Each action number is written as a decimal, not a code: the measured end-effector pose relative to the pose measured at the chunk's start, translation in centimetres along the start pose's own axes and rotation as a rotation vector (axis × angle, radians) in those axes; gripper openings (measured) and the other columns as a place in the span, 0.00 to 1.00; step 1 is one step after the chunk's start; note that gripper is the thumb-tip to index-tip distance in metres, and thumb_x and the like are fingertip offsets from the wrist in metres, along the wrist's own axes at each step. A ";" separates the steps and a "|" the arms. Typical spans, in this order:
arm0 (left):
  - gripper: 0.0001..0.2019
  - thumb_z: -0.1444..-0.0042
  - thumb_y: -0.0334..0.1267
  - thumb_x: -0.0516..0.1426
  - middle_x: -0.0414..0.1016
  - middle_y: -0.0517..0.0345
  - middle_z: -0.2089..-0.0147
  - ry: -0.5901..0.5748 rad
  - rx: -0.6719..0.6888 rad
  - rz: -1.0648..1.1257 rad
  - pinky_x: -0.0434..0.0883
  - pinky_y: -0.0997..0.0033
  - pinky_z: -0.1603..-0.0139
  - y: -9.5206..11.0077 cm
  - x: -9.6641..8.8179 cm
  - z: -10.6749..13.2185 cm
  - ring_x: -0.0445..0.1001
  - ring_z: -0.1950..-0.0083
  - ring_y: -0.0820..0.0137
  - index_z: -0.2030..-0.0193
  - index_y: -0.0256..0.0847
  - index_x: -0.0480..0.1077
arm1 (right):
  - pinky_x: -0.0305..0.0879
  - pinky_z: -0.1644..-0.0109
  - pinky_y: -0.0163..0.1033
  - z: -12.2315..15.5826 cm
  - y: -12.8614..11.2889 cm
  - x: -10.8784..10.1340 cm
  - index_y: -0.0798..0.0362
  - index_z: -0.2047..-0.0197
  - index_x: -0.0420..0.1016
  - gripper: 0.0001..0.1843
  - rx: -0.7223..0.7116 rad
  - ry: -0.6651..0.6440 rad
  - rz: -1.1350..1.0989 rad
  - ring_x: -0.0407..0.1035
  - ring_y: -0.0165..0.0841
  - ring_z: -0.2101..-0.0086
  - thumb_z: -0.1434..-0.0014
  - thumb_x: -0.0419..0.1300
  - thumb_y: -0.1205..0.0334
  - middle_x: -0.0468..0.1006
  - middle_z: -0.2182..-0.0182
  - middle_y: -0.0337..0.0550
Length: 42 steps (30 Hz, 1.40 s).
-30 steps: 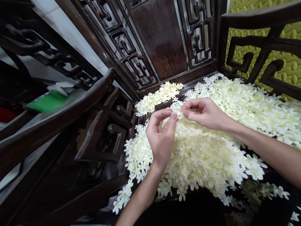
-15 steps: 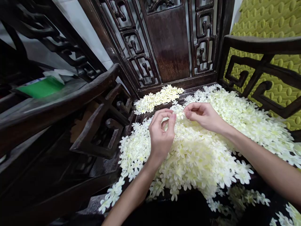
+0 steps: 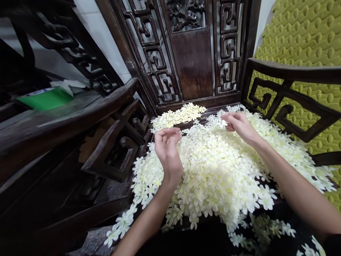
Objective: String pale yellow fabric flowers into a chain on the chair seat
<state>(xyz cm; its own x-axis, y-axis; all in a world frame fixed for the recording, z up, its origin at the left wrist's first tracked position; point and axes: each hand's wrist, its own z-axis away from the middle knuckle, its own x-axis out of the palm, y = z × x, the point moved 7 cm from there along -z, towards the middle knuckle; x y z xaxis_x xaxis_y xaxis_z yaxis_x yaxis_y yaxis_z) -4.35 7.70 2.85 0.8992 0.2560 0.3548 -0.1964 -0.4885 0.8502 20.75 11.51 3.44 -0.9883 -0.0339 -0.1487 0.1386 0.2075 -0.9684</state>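
A broad heap of white artificial flowers [image 3: 207,167] with pale yellow centres covers the seat of a dark wooden chair. Above its left part is my left hand [image 3: 168,151], palm turned partly up, thumb and fingertips drawn together; whatever is between them is too small to make out. Farther right and back, my right hand [image 3: 238,126] pinches a small white flower [image 3: 223,123] between thumb and fingers, over the heap. The two hands are apart. At the seat's back left lies a smaller, yellower pile of flowers [image 3: 178,117].
The carved chair back [image 3: 193,64] rises behind the flowers, with a left armrest [image 3: 117,96] and a right armrest [image 3: 293,73] at the sides. Yellow textured padding [image 3: 306,39] stands on the right. A green packet [image 3: 46,99] lies on a surface at left.
My hands have separated: the right has moved right with a flower, the left has moved left and turned its palm upward. The view has tilted slightly.
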 end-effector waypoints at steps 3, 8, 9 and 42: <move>0.10 0.44 0.37 0.62 0.75 0.55 0.56 0.062 -0.002 0.017 0.70 0.70 0.57 0.2 -0.3 -0.2 0.73 0.56 0.69 0.57 0.42 0.68 | 0.51 0.75 0.40 -0.1 -0.5 -1.4 0.50 0.82 0.63 0.32 0.022 -0.036 0.490 0.46 0.25 0.85 0.40 0.59 0.35 0.53 0.86 0.31; 0.14 0.44 0.37 0.63 0.74 0.56 0.56 0.106 -0.005 0.046 0.70 0.70 0.54 0.2 -0.5 0.0 0.74 0.54 0.70 0.53 0.43 0.65 | 0.64 0.64 0.46 -4.1 -2.5 -1.5 0.54 0.75 0.78 0.36 -0.102 -0.001 0.797 0.64 0.34 0.80 0.33 0.48 0.34 0.69 0.84 0.42; 0.15 0.45 0.37 0.64 0.73 0.56 0.56 0.112 -0.008 0.049 0.70 0.70 0.53 0.2 -0.5 0.0 0.74 0.54 0.70 0.53 0.43 0.65 | 0.65 0.64 0.46 -5.5 -2.1 -0.5 0.55 0.73 0.79 0.32 -0.104 -0.064 0.822 0.65 0.34 0.79 0.32 0.50 0.37 0.72 0.82 0.44; 0.10 0.42 0.32 0.62 0.73 0.57 0.58 0.073 -0.035 0.015 0.70 0.71 0.54 1.3 0.3 1.4 0.73 0.54 0.71 0.55 0.42 0.67 | 0.74 0.47 0.51 -17.1 7.3 9.0 0.55 0.41 0.71 0.20 0.035 -0.384 1.387 0.74 0.40 0.50 0.33 0.61 0.56 0.74 0.45 0.51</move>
<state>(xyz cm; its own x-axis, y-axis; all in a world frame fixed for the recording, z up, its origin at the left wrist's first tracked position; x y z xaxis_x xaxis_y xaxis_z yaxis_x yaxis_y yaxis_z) -3.85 5.98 3.52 0.8653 0.3096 0.3942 -0.2245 -0.4637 0.8571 11.82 29.43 -1.55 0.0195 -0.0859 -0.9961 0.9637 0.2668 -0.0041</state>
